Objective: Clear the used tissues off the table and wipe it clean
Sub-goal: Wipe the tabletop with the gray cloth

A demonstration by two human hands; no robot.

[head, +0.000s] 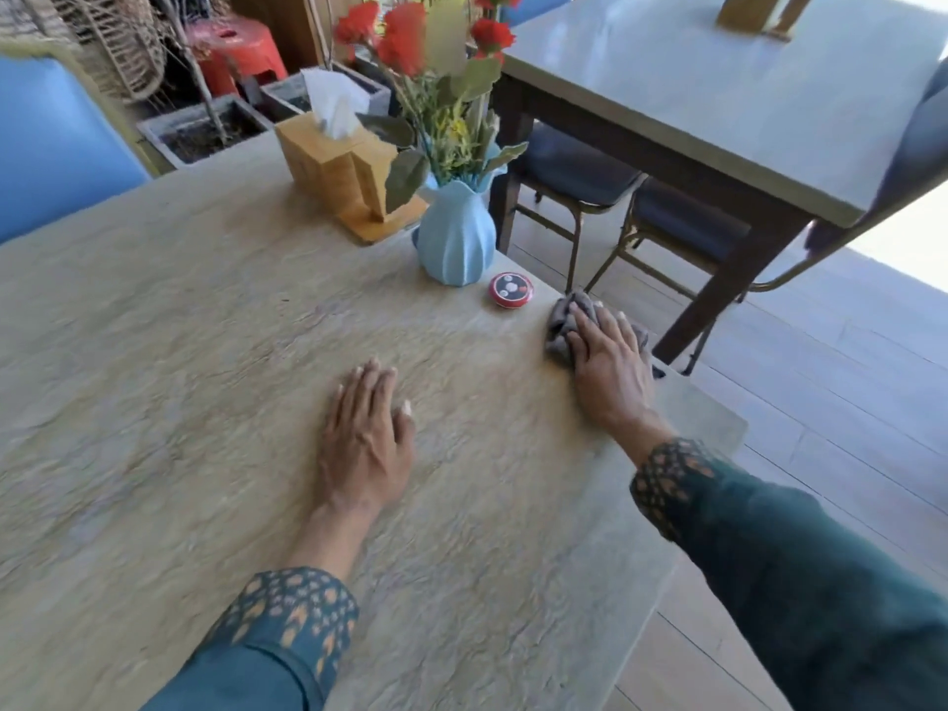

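Flat, relaxed grip on the left: left hand (365, 443) spread palm-down on the table (154, 402) at lower centre of the frame, fingers straight and close together, holding nothing. Patterned teal sleeve (287, 623) below it, running to the bottom edge.

Further right, at centre right of the frame: right hand (610, 366) pressed palm-down on a grey cloth (564, 320), fingers laid straight across it, not curled round it. Cloth bunched under and ahead of the fingers, lying at the table's right edge, part of it showing beyond the hand on the far side. Matching teal sleeve (800, 572) stretching to the lower right corner.

No used tissues to be made out on the visible table top; blur across the surface at left.

Left to right along the far side of the table: wooden tissue box (338, 166) at upper centre, a white tissue (333, 102) standing up out of its top; just beside it to the right, pale blue ribbed vase (456, 238) with red flowers (405, 38) and green leaves; near the vase's base, a small round red call button (510, 288), apart from the cloth, just left of it.

Upper left of the frame: blue seat back (56, 146). Upper right: second table (718, 94) with dark chairs (682, 223) tucked under it, pale floor (821, 402) beneath.
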